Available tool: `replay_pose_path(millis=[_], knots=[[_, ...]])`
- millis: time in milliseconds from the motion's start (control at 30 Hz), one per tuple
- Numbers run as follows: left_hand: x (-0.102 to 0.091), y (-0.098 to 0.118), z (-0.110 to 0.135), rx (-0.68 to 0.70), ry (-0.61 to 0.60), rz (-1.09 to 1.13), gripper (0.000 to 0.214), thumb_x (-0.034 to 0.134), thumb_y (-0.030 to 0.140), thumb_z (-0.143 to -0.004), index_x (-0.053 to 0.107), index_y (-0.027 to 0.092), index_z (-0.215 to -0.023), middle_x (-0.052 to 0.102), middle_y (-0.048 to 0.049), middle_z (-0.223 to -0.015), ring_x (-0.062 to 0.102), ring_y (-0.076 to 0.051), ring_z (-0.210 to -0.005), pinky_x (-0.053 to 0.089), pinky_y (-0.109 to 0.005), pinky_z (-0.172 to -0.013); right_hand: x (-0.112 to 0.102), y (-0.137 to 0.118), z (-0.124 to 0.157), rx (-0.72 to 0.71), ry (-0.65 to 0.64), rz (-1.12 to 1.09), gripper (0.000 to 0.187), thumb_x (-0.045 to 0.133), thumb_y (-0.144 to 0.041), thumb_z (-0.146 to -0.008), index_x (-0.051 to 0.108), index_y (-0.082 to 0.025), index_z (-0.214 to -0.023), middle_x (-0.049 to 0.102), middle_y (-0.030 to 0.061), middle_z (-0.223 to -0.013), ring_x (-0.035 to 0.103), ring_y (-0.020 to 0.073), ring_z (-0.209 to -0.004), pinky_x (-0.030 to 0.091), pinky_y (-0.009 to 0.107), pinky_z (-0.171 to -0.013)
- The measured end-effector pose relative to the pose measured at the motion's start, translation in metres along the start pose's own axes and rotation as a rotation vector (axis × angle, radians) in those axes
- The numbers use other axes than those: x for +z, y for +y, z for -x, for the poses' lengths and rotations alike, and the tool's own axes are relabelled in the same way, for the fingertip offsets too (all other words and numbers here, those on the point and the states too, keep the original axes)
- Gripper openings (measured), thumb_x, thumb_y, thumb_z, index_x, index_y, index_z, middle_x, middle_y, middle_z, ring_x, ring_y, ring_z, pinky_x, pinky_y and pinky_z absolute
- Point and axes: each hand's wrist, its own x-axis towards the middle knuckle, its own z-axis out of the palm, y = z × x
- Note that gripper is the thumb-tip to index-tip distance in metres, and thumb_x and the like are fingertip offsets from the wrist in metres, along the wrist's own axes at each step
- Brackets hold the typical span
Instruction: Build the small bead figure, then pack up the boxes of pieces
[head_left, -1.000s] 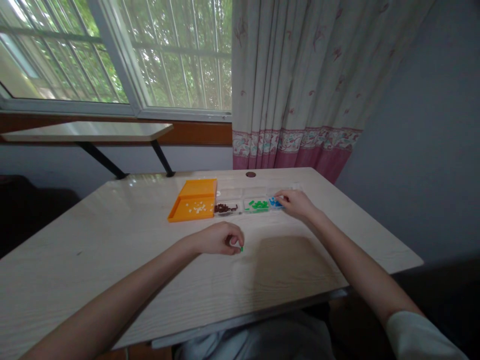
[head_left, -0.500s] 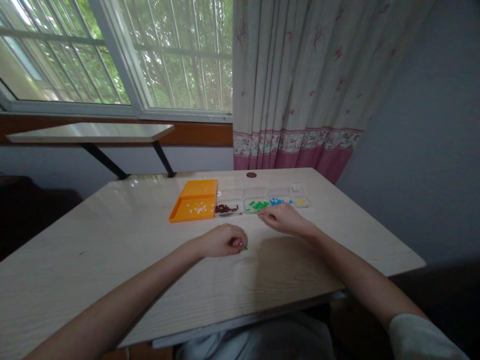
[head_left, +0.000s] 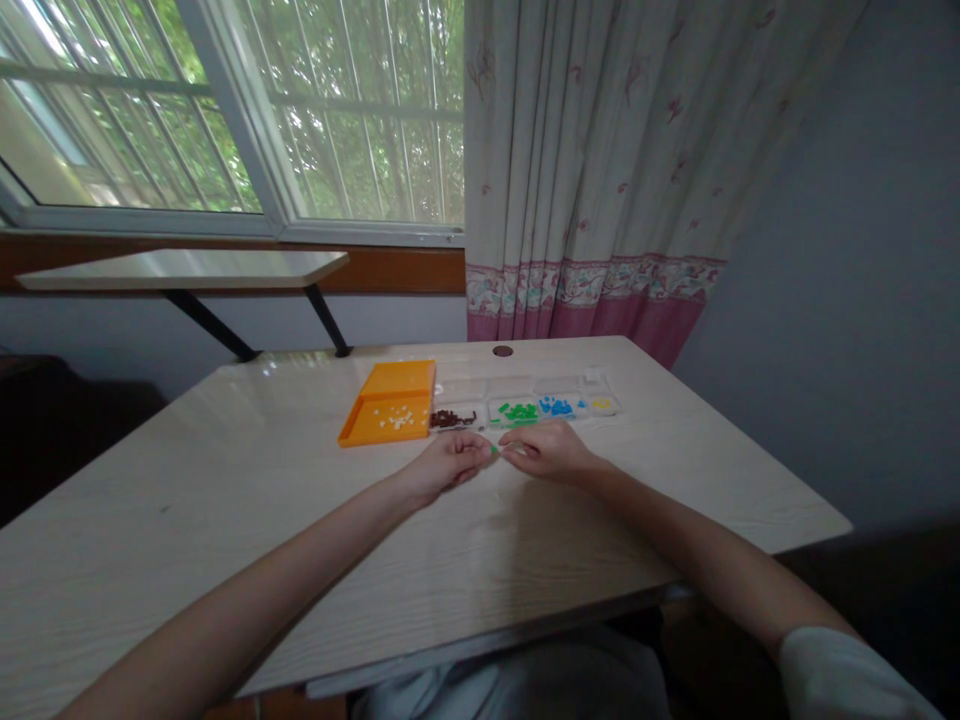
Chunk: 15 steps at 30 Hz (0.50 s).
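My left hand (head_left: pixel 453 462) is closed in a pinch on a tiny green piece (head_left: pixel 494 450) that pokes out at its fingertips. Facing it from the right, my right hand (head_left: pixel 546 450) has its fingertips pressed together close to that same piece; whatever it holds is too small to make out. Both hands are above the table just in front of a clear compartment tray (head_left: pixel 510 385). In the tray lie brown pieces (head_left: pixel 453 418), green pieces (head_left: pixel 519 411), blue pieces (head_left: pixel 556 406) and a few yellow pieces (head_left: pixel 602 404).
An open orange case (head_left: pixel 397 376) with small white pieces (head_left: pixel 395 416) stands left of the tray. At the back left a raised shelf (head_left: pixel 187 266) rests on black supports. Behind the table (head_left: pixel 315 560) hang a curtain (head_left: pixel 585 180) and a barred window.
My left hand has moved up and forward with the green piece. My right hand has come left and slightly nearer from the tray's edge, so the fingertips of both hands nearly meet.
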Motion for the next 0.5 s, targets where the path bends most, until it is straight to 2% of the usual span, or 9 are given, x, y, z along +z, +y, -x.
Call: replay_pose_path(millis=[200, 300, 400, 500], knots=[[0.002, -0.002, 0.001, -0.027, -0.034, -0.032, 0.037, 0.063, 0.046, -0.069, 0.057, 0.01, -0.079, 0.036, 0.0073, -0.046, 0.024, -0.003, -0.038, 0.01, -0.019, -0.037, 0.006, -0.003, 0.001, -0.023, 0.028, -0.058, 0.018, 0.051, -0.031, -0.08, 0.066, -0.021, -0.083, 0.057, -0.0036, -0.049, 0.051, 0.0077, -0.046, 0.035, 0.017, -0.051], [0.003, 0.002, 0.002, 0.011, -0.025, -0.108, 0.037, 0.06, 0.046, -0.071, 0.057, 0.01, -0.077, 0.037, 0.0067, -0.048, 0.025, -0.003, -0.039, 0.014, -0.018, -0.038, 0.005, -0.002, 0.001, -0.037, 0.056, -0.048, 0.018, 0.051, -0.031, -0.08, 0.066, -0.021, -0.082, 0.056, -0.0038, -0.048, 0.051, 0.0079, -0.046, 0.035, 0.018, -0.051], [0.001, 0.007, 0.005, 0.148, -0.046, -0.36, 0.031, 0.059, 0.042, -0.073, 0.058, 0.011, -0.073, 0.047, 0.0026, -0.055, 0.036, -0.005, -0.047, 0.026, -0.018, -0.044, 0.0, 0.002, 0.001, -0.036, 0.124, 0.006, 0.02, 0.05, -0.032, -0.081, 0.067, -0.021, -0.081, 0.055, -0.0033, -0.047, 0.051, 0.0082, -0.046, 0.035, 0.019, -0.053], [-0.003, 0.012, 0.01, 0.326, -0.156, -0.708, 0.018, 0.058, 0.03, -0.073, 0.063, 0.013, -0.078, 0.058, -0.0029, -0.072, 0.048, -0.01, -0.063, 0.037, -0.02, -0.057, -0.009, 0.007, 0.0, -0.016, 0.208, 0.062, 0.024, 0.048, -0.033, -0.084, 0.068, -0.02, -0.081, 0.055, -0.0022, -0.047, 0.05, 0.0082, -0.046, 0.035, 0.02, -0.054]])
